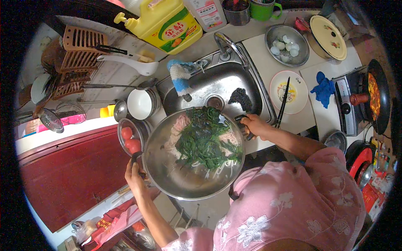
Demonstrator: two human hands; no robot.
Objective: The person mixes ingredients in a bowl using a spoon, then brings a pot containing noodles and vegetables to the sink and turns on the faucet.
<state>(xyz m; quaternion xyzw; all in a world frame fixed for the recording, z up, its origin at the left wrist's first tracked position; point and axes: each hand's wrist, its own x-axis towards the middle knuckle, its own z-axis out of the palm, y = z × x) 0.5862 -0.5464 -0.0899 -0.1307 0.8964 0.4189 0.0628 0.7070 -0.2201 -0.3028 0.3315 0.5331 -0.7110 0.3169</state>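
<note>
A large two-handled steel wok (169, 178) hangs in front of the sink, overlapping its near edge in the picture. My left hand (135, 175) grips one black side handle, and my right hand (255, 127) is closed around the other. Cooked leafy greens (202, 141) heap up in the middle of the wok. Pale noodles or shreds (227, 141) show around them, with a pinkish clump (180, 124) at the upper left. Beside my left hand, a steel bowl (120, 138) contains red tomatoes (132, 145).
The steel sink (201, 105) with its faucet (234, 50) holds a dark scouring pad (241, 98). Chopsticks (284, 100) lie across a plate (290, 108) at right. Further right, a frying pan (381, 119) of food sits on a portable stove (344, 97). White bowls (139, 105) stand left of the sink.
</note>
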